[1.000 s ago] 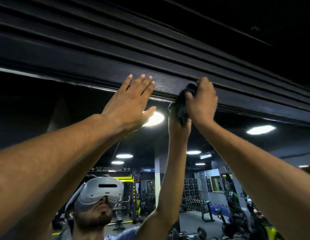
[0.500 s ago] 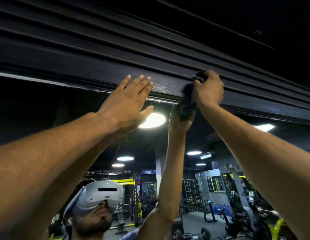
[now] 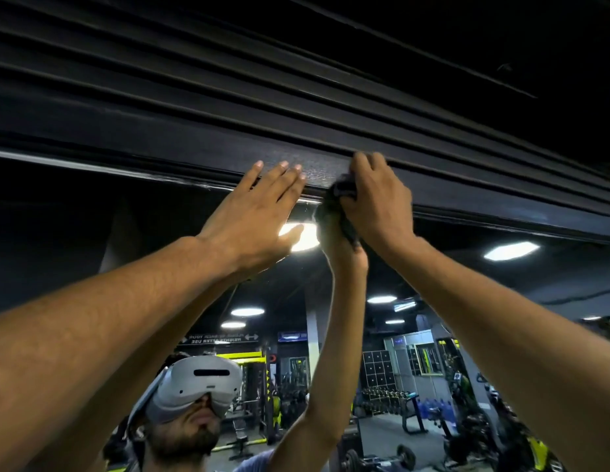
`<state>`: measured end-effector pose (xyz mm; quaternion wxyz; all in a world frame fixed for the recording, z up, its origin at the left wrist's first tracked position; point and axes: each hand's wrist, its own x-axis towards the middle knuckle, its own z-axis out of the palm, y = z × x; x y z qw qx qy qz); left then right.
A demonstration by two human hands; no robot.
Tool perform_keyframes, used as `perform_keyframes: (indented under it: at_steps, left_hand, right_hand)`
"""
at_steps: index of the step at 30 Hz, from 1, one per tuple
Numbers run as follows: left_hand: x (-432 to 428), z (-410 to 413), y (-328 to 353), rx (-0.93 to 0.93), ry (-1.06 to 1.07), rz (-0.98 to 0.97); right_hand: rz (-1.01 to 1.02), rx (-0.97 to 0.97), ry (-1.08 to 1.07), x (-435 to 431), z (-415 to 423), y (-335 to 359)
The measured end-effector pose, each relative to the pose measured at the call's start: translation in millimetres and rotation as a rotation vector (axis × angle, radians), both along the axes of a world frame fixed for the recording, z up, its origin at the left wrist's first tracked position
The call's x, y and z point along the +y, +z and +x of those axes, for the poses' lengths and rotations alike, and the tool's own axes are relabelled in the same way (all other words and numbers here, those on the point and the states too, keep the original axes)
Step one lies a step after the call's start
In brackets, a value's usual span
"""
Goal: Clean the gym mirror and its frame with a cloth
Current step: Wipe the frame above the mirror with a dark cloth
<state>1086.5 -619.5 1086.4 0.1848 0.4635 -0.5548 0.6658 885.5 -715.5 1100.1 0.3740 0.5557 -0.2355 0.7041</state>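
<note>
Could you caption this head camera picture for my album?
Left hand flat against the mirror's dark top frame while the right hand rubs it with a dark cloth.

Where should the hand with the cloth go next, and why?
Probably a short wipe along the frame to the right: the right hand grips the dark cloth against it, and the flat left hand blocks the other side.

There is one view only, worn on the person's head and tipped steeply upward, close under the top of the mirror frame (image 3: pixel 201 155). It faces the mirror (image 3: pixel 467 301) at arm's reach, so the glass throws back the headset (image 3: pixel 198 386) carrying the camera itself.
</note>
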Motion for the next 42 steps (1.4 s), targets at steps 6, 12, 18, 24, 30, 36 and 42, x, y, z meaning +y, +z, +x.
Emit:
perform_keyframes:
  at_steps: [6,12,18,24,30,36,42]
  left_hand:
    - [1,-3,-3,0.014,0.034,0.003]
    - [22,13,5,0.052,0.053,-0.018]
    - [39,29,10,0.043,0.109,0.007]
    - [45,30,12,0.033,0.122,0.038]
    - [55,48,6,0.000,0.163,0.041]
    - [53,50,5,0.000,0.132,0.030]
    - [75,75,16,0.002,0.117,0.050]
  right_hand:
    - [0.106,-0.172,0.478,28,43,-3]
    - [0.062,-0.108,0.496,47,39,13]
    - [0.198,-0.232,0.421,31,20,36]
    - [0.063,0.223,0.405,60,49,26]
    - [0.052,-0.068,0.232,30,26,1]
    - [0.123,-0.139,0.574,53,69,7]
    - [0.165,-0.213,0.656,79,75,25]
